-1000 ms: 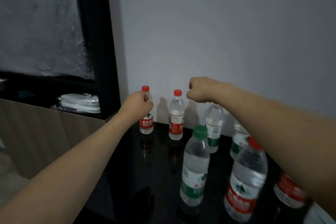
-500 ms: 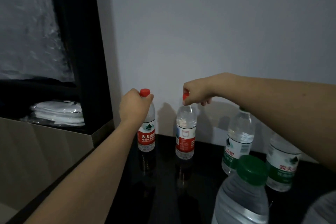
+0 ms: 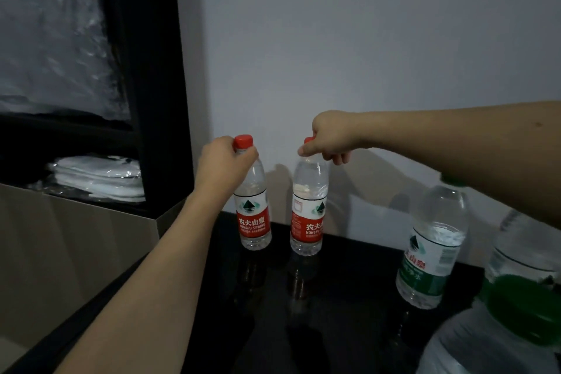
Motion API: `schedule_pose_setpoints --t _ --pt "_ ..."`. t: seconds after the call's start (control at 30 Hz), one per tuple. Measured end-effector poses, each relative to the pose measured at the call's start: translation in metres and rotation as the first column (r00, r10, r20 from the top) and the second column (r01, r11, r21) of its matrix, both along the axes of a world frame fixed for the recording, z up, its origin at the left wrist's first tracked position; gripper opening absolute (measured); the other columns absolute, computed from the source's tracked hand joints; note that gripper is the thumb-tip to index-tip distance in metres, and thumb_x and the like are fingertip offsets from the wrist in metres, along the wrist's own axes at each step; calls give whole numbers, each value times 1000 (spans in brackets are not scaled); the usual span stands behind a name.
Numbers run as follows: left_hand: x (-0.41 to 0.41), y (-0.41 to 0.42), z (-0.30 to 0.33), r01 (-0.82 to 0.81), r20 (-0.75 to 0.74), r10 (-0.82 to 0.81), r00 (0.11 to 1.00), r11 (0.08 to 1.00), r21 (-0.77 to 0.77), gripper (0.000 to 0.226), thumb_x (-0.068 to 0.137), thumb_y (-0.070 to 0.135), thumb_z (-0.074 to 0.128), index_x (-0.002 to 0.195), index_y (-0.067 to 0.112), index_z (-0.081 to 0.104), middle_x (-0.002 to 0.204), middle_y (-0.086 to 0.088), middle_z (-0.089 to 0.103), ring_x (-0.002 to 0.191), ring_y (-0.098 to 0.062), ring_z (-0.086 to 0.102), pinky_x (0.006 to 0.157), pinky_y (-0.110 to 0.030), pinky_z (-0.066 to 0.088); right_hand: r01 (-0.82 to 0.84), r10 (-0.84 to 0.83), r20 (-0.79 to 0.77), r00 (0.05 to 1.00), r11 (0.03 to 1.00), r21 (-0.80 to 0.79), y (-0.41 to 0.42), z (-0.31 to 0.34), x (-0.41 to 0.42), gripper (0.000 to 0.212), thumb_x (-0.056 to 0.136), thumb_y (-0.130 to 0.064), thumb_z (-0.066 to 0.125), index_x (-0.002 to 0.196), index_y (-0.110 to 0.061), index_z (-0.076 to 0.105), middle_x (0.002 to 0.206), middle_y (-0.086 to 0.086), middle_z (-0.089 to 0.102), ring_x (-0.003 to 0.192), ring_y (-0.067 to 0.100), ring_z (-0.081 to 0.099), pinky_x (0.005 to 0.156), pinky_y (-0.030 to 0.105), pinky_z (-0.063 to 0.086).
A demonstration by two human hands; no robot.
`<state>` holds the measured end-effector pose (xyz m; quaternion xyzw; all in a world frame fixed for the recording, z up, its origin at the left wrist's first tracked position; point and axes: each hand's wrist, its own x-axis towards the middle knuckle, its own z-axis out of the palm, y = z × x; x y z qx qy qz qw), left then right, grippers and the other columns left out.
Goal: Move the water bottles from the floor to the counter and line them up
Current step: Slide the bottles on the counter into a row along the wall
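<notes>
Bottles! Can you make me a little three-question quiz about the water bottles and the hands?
1. True or false: both hands grip red-capped bottles near the top.
2. What label colour has the bottle standing apart on the right?
3. The two red-label bottles stand: A) lying down B) upright on the black counter C) stacked.

Key: 1 true: left hand on left bottle, right hand on the other bottle. 2 green. 3 B.

clear plastic bottles (image 3: 254,203), glossy blk counter (image 3: 349,282)
</notes>
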<state>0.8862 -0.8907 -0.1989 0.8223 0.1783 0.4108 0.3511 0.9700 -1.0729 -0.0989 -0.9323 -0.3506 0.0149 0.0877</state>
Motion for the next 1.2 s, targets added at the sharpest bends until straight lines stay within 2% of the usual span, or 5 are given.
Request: schedule_pose_setpoints --t 0.17,0.37,0.73,0.97,1.2 --pt "8 39 1 26 40 -27 999 999 18 28 82 36 66 75 9 65 68 -9 65 55 -17 56 54 -36 52 -26 26 5 1000 999 38 33 12 7 45 91 -38 62 74 3 53 69 13 66 39 19 61 39 25 49" --pt "18 77 1 92 24 -91 996 995 -30 18 84 36 72 87 18 70 79 0 69 72 -14 67 67 -33 55 -18 24 -38 999 988 151 75 10 12 42 91 -32 64 72 2 51 67 15 61 33 17 57 35 24 46" --pt "36 107 -15 144 86 -139 986 988 -54 7 90 34 68 90 30 62 86 5 67 79 -8 64 68 -27 51 35 -28 -38 999 981 193 117 -11 15 39 92 -29 65 76 4 51 72 18 65 47 24 63 40 28 52" --pt "47 105 -28 103 184 -87 979 992 -79 22 91 38 66 108 24 64 92 12 63 83 -4 60 77 -29 50 25 -27 3 1000 973 229 138 -13 16 41 90 -29 66 75 7 53 66 18 64 41 23 63 38 28 50" --pt "48 98 -33 108 190 -87 978 988 -107 29 97 41 55 116 21 64 106 1 66 96 -16 63 84 -39 53 -9 4 23 1000 971 237 157 -31 20 41 90 -30 66 75 6 55 64 17 63 37 20 61 35 25 48"
